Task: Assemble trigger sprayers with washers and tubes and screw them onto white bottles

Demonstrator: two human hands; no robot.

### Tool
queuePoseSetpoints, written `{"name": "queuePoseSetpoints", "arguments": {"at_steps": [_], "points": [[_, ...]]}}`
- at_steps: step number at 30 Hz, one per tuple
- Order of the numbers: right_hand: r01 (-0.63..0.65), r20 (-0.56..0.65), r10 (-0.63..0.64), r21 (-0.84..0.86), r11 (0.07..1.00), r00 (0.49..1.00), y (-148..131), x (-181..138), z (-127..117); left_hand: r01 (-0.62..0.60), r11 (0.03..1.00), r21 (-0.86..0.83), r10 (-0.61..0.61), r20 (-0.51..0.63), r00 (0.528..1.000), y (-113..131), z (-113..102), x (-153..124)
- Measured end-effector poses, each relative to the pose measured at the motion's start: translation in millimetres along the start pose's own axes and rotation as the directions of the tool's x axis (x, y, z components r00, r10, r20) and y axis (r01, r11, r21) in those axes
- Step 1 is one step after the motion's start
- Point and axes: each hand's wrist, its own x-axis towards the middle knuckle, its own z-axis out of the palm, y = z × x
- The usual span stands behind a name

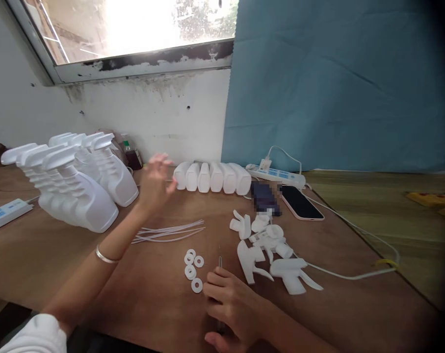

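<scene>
My left hand (pixel 156 184) is raised over the table, fingers apart and holding nothing. It is near the left end of a row of white bottles (pixel 203 177), which lie with their bases toward me. My right hand (pixel 235 306) rests at the front, its fingers curled over slim metal tweezers (pixel 220 262) whose thin tip points away from me. Just left of that hand lie several white ring washers (pixel 190 272). Thin white tubes (pixel 170 231) are spread beyond them. White trigger spray heads (pixel 261 245) are heaped to the right.
White spray bottles with heads (pixel 86 196) stand grouped at the left. A power strip (pixel 277 175) with a plug and cable, a phone (pixel 302 202) and a dark pouch-like item (pixel 265 198) are at the back right. Another strip (pixel 9 214) lies far left. A small dark bottle (pixel 133 156) stands by the wall.
</scene>
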Motion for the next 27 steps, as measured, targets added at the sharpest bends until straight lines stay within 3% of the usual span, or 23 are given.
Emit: {"name": "queuePoseSetpoints", "arguments": {"at_steps": [2,4,8,12,16,23,25,27], "points": [[-0.014,0.053,0.011,0.048,0.999,0.999,0.7,0.6,-0.1,0.132,0.982,0.135,-0.1,-0.223,0.97,-28.3,-21.6,16.1],[-0.046,0.11,0.038,0.076,0.996,0.993,0.9,2.2,-1.3,0.247,0.956,0.157,-0.177,-0.361,0.915,-53.5,-36.2,26.0],[-0.066,0.173,0.051,0.081,0.995,0.984,0.5,6.1,-4.3,0.308,0.951,0.031,-0.273,-0.384,0.882,-86.3,-39.8,34.6],[-0.1,0.178,0.095,0.019,0.995,0.979,-0.2,8.0,-3.5,0.41,0.903,0.127,-0.335,-0.387,0.859,-102.4,-26.9,43.1],[-0.112,0.128,0.111,0.001,0.994,0.985,-0.3,8.5,0.7,0.47,0.849,0.241,-0.354,-0.399,0.846,-109.9,-23.9,46.0],[-0.139,-0.081,0.144,0.061,0.988,0.986,0.1,11.7,-2.1,0.49,0.856,0.162,-0.414,-0.351,0.84,-99.2,-38.0,47.4],[-0.129,-0.17,0.144,0.094,0.987,0.975,0.5,11.0,-5.0,0.467,0.868,0.167,-0.389,-0.354,0.85,-91.0,-48.0,48.7],[-0.141,-0.256,0.17,0.128,0.982,0.952,1.2,9.0,-7.4,0.415,0.896,0.159,-0.316,-0.427,0.847,-82.7,-62.6,47.7]]}}
